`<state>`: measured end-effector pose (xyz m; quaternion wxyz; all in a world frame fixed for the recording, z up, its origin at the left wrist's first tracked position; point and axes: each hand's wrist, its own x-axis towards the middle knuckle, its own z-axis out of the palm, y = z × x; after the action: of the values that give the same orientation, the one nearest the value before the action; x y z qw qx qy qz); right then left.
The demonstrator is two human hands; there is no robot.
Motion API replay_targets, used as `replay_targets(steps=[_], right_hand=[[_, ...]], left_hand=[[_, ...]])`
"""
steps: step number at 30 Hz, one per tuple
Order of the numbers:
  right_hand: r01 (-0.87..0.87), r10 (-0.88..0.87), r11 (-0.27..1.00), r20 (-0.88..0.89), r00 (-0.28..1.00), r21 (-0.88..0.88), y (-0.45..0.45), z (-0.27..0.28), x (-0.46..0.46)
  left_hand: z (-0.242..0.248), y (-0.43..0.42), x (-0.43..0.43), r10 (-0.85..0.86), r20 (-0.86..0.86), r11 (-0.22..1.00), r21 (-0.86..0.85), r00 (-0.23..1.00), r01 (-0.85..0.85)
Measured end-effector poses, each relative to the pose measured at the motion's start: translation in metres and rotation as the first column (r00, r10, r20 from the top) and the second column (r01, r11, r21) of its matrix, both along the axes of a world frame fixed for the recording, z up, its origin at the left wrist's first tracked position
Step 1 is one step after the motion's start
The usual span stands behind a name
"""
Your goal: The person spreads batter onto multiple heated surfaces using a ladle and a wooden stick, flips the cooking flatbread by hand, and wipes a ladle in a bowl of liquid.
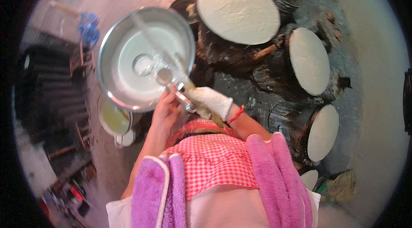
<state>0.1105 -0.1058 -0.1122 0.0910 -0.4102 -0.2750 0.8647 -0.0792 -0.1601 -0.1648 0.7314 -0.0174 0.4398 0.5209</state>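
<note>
A large steel basin (107, 35) with whitish liquid stands before me, and a small round bowl (143, 65) sits in it. My bare left hand (167, 107) is at its near rim, fingers closed around a metal handle (184, 99), apparently of a ladle whose round end (164, 76) is over the liquid. My right hand (209, 101), in a whitish work glove, is closed beside it at the base of a long pale blurred tool (157, 46) that reaches across the basin. A stained cloth or part of the glove hangs below; which one, I cannot tell.
Round griddles covered with pale batter or flatbread, a large one (238, 12) and others (309, 61) (323, 133), stand on dark sooty stoves to the right. A bucket of yellowish liquid (114, 115) and a white cup (125, 138) stand at left. Blue plastic bottles (88, 28) are farther left.
</note>
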Motion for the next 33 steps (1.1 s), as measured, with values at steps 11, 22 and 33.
replay_targets(steps=[11, 22, 33], right_hand=[[-0.028, 0.034, 0.997, 0.082, 0.996, -0.072, -0.017, 0.003, -0.060], [0.207, -0.182, 0.967, 0.165, 0.969, -0.148, -0.009, 0.008, -0.109], [0.428, -0.404, 0.903, 0.280, 0.871, -0.028, -0.038, 0.040, -0.117]], left_hand=[[-0.075, -0.103, -0.131, 0.448, -0.105, 0.874, -0.158, 0.888, -0.460], [-0.275, -0.193, -0.391, 0.092, -0.858, 0.805, -0.234, 0.505, -0.545], [-0.390, -0.166, -0.451, -0.231, -0.880, 0.759, -0.431, 0.415, -0.489]])
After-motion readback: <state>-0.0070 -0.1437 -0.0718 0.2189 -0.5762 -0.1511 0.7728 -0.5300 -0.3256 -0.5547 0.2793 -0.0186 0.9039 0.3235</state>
